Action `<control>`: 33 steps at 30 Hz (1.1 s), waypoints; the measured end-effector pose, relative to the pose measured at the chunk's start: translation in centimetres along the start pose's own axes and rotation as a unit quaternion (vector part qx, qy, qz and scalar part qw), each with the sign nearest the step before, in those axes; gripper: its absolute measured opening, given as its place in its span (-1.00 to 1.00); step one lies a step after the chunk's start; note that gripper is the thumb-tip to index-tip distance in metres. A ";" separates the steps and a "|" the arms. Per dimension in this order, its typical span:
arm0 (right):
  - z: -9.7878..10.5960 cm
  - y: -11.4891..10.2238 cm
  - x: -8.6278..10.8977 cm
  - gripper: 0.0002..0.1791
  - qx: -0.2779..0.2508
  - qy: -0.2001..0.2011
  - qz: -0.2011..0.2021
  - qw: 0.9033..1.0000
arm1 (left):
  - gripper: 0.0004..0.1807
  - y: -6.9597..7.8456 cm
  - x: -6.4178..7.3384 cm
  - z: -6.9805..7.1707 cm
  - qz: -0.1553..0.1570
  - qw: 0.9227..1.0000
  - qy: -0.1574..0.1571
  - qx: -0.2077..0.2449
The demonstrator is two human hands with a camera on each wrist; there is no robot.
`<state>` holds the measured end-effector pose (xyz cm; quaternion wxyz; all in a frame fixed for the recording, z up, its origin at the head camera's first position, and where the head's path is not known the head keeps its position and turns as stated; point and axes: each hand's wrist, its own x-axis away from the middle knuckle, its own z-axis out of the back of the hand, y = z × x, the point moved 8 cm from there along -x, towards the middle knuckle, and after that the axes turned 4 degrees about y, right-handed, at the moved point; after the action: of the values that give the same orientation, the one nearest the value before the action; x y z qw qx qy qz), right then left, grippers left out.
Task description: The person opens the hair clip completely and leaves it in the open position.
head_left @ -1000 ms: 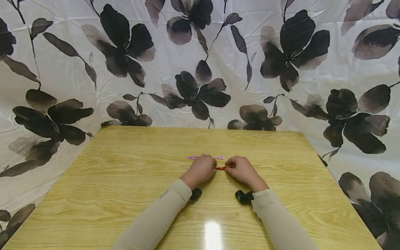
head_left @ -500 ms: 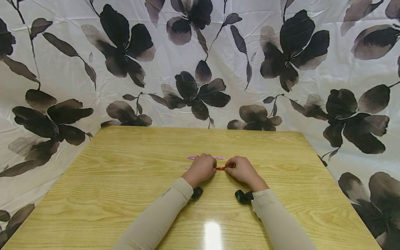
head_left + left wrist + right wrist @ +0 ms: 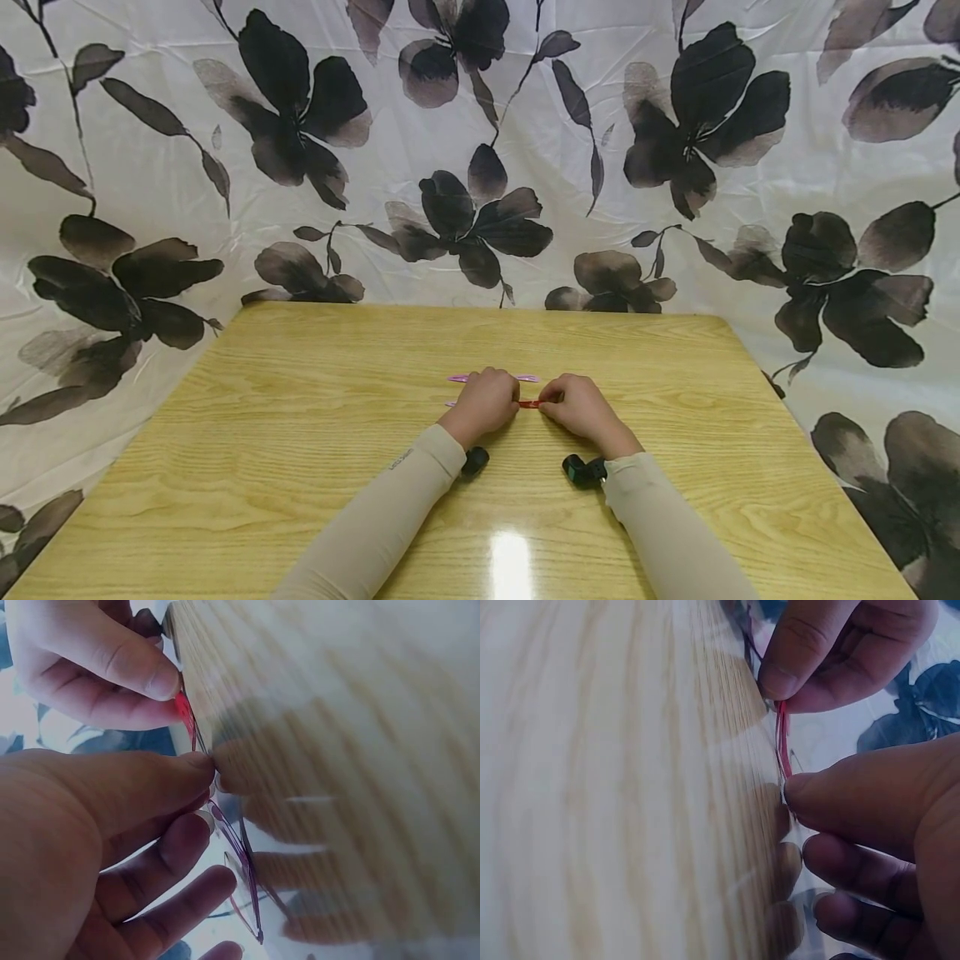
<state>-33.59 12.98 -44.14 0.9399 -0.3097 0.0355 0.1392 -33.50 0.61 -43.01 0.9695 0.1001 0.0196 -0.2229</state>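
Note:
A slim red snap hair clip (image 3: 529, 404) lies low over the wooden table, spanning the gap between both hands. My left hand (image 3: 486, 406) pinches its left end between thumb and finger, the other fingers held looser. My right hand (image 3: 581, 408) pinches its right end the same way, as the right wrist view shows with the red clip (image 3: 783, 742) between the two thumbs. Under the left hand's loose fingers, a purple hair clip (image 3: 236, 847) stands out in the left wrist view. Each end of the red clip is hidden by fingertips.
Beyond the left hand are a pink hair clip (image 3: 458, 378) on the left and another pink clip (image 3: 528, 378) on the right. A pale purple tip (image 3: 450, 404) sticks out left of the left hand. Floral cloth (image 3: 480, 217) hangs behind the table (image 3: 315, 467).
The left wrist and forearm have shifted slightly up and to the right. Both hands keep their pinch on the red hair clip, which stays in almost the same place.

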 end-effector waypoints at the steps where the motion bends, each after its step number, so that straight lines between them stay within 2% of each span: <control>1: 0.0 0.0 0.0 -0.94 0.000 0.000 0.000 1.000 | -0.91 0.0 0.0 0.0 0.000 1.000 0.000 0.002; 5: -0.1 0.0 -0.1 -0.94 -0.002 -0.002 0.000 1.000 | -0.91 0.1 0.1 0.2 -0.002 1.000 0.007 0.011; 13: -0.2 0.0 0.0 -0.94 0.003 -0.011 0.009 1.000 | -0.86 0.3 0.0 0.4 -0.006 1.000 0.024 -0.007; 20: 0.0 0.0 0.3 -0.95 -0.001 -0.003 0.009 1.000 | -0.84 0.1 0.2 0.5 -0.006 0.999 0.033 0.010; 33: 0.7 -0.7 0.4 -0.90 -0.038 0.009 0.014 0.999 | -0.82 -0.8 0.9 1.6 0.013 0.993 0.052 0.105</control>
<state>-32.98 12.96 -43.26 0.9252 -0.3457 0.0434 0.1503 -33.04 -0.85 -41.63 0.9541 0.2127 0.0457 -0.2057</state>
